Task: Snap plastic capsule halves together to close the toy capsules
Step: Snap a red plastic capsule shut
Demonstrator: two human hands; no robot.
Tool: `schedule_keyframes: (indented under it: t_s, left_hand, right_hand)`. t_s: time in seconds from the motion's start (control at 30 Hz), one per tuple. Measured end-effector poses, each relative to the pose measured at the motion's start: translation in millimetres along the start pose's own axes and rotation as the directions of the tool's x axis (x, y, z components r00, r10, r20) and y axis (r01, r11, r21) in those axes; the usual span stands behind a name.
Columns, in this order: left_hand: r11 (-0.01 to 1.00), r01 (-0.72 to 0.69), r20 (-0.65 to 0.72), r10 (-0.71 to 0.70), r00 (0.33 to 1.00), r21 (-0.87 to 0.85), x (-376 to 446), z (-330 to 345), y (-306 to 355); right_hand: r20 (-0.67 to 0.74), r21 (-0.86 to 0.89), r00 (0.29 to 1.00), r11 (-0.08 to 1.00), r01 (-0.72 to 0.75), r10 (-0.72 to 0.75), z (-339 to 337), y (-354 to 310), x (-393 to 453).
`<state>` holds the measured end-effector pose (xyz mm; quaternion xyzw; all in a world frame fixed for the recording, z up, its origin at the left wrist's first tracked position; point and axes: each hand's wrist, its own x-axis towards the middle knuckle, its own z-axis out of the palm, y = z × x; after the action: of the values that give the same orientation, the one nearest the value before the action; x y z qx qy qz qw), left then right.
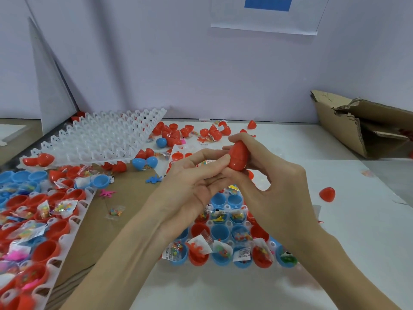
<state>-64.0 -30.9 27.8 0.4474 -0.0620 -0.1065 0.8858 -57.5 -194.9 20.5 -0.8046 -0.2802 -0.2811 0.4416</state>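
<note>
Red capsule [238, 158] gripped in right hand [268, 175], left hand [196, 182] thumb pressing its side, above filled tray [228, 222]; risk: halves seated askew, uneven squeeze popping them apart, contents spilling.

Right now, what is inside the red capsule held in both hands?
Cannot be seen: the red capsule is opaque, its halves look joined, and the right hand and left hand cover part of it.
</note>
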Motion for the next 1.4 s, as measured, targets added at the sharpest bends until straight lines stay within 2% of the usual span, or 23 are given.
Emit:
schedule_keyframes:
  t_s: [0.17,0.43,0.73,0.93,1.23,1.4]
  left_hand:
    - [1.0,0.023,-0.036,-0.024,0.999,-0.003,3.2,0.9,-1.8]
    - [0.998,0.055,0.039,-0.054,0.998,-0.008,2.7,-5.1,0.8]
    - [0.995,0.013,0.006,-0.014,1.0,0.094,4.4,-1.8,-4.3]
    - [0.978,-0.078,0.038,0.072,0.997,0.195,1.6,-1.6,-5.7]
    - [0.985,-0.018,-0.01,0.02,1.0,0.172,4.1,-8.4,-6.5]
    - [0.964,-0.049,-0.021,0.056,0.998,0.261,4.9,-8.6,-8.9]
  right_hand:
    - [-0.034,-0.1,0.999,0.994,0.038,-0.042,-1.6,1.8,1.4]
    - [-0.05,-0.149,0.989,0.98,0.13,-0.138,-6.0,2.8,3.0]
    - [-0.044,-0.194,0.987,0.97,0.145,-0.157,-5.0,2.3,3.5]
    - [-0.023,-0.247,0.976,0.947,0.205,-0.218,-10.0,5.7,4.7]
    - [0.048,-0.213,0.994,0.971,0.105,-0.097,-4.9,14.4,5.3]
    - [0.074,-0.132,0.997,0.991,0.032,-0.022,1.2,23.1,3.5]
